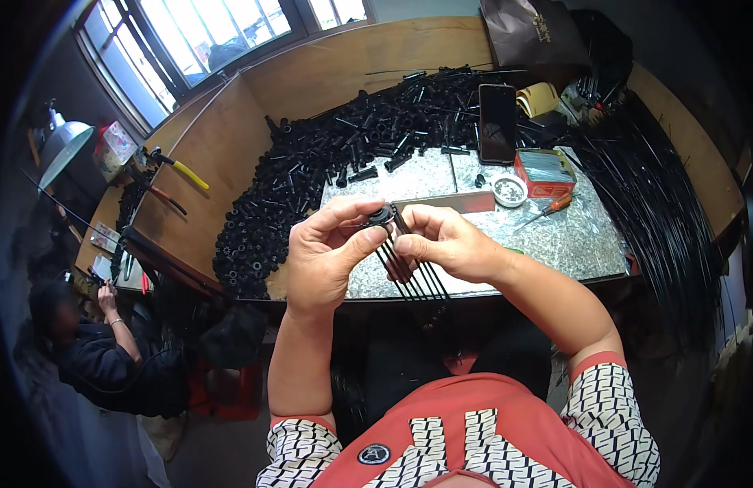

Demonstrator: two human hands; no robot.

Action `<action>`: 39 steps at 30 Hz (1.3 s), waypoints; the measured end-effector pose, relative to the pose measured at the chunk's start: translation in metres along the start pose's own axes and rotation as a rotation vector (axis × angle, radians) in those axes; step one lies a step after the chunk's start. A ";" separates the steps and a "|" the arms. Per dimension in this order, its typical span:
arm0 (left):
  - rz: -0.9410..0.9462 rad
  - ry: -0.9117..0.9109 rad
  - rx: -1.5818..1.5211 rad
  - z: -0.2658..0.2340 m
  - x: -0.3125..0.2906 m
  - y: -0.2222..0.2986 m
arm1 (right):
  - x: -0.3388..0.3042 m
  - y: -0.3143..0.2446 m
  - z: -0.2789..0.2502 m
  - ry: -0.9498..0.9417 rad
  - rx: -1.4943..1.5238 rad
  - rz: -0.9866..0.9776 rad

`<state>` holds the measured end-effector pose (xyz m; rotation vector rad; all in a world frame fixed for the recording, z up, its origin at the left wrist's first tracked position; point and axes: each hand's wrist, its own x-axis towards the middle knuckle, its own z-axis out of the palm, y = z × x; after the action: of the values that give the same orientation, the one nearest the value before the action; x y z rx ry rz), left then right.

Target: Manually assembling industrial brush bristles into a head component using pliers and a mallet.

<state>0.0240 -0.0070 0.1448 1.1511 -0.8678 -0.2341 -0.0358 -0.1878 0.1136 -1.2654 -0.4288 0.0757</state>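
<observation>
Over the near edge of the worktable (474, 272) my two hands meet around a small black round hub (382, 215), which resembles an umbrella part. My left hand (331, 252) is closed, pinching the hub between thumb and fingers. Several thin black rods (415, 285) hang from it, slanting down past the table edge. My right hand (445, 244) is closed too, its thumb and fingertips pressed together on a rod beside the hub. Its fingers partly hide the joint between rods and hub.
A large heap of black hubs (352, 130) covers the table's left and back. Further right are a phone (497, 122), a white round dish (509, 191), a red box (547, 172), an orange-handled screwdriver (555, 205) and long black rods (645, 179). Another person (108, 350) works at far left.
</observation>
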 end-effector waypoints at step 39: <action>-0.130 0.133 0.006 -0.006 0.012 0.009 | 0.001 -0.027 0.018 0.124 -0.484 -0.112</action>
<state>0.0334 -0.0061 0.1571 1.2158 -0.6782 -0.2591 -0.0456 -0.1798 0.1431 -1.7076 -0.4236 -0.2135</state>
